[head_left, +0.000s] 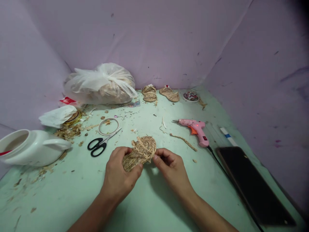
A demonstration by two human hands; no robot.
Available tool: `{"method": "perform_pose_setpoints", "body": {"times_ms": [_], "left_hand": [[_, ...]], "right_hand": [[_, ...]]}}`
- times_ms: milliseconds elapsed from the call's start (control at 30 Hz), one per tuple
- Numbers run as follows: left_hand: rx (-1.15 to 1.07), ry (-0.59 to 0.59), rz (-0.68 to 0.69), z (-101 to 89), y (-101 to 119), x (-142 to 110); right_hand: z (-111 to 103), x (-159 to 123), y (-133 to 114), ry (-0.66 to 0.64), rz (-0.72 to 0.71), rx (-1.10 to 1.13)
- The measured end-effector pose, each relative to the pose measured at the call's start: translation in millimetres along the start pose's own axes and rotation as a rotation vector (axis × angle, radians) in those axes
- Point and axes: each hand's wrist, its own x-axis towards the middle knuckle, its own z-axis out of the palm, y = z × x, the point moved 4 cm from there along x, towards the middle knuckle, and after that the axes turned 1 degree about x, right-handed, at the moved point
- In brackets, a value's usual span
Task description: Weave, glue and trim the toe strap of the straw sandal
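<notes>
A small woven straw sandal (140,152) is held over the pale green table (72,190) between both hands. My left hand (120,175) wraps its fingers round the sandal's lower end. My right hand (170,167) pinches the sandal's right edge with thumb and fingertips. Black-handled scissors (100,144) lie just left of the hands. A pink glue gun (196,128) lies to the right, nozzle pointing left, with a red light showing. A short braided straw cord (183,141) lies between the glue gun and the hands.
A tied white plastic bag (101,83) sits at the back left. Two more straw sandals (149,93) (169,94) and a small dish of beads (190,96) stand at the back. A white jug (29,148) lies at the left, a dark tablet (251,183) at the right. Straw scraps litter the left.
</notes>
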Motion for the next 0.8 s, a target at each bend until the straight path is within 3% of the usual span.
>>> {"method": "perform_pose_setpoints", "body": {"times_ms": [200, 367, 500, 800], "left_hand": [[0.011, 0.018, 0.024, -0.3, 1.7, -2.3], [-0.011, 0.040, -0.032, -2.9, -3.1, 0.6], [-0.030, 0.032, -0.048, -2.2, -3.6, 1.9], [-0.062, -0.010, -0.004, 0.2, 2.1, -2.7]], "right_hand": [[-0.5, -1.1, -3.1, 0.002, -0.033, -0.072], [-5.2, -2.5, -1.7, 0.106, -0.043, -0.151], [1.4, -2.0, 0.6, 0.010, -0.059, -0.182], [9.5, -2.2, 11.9, -0.150, 0.126, 0.197]]}}
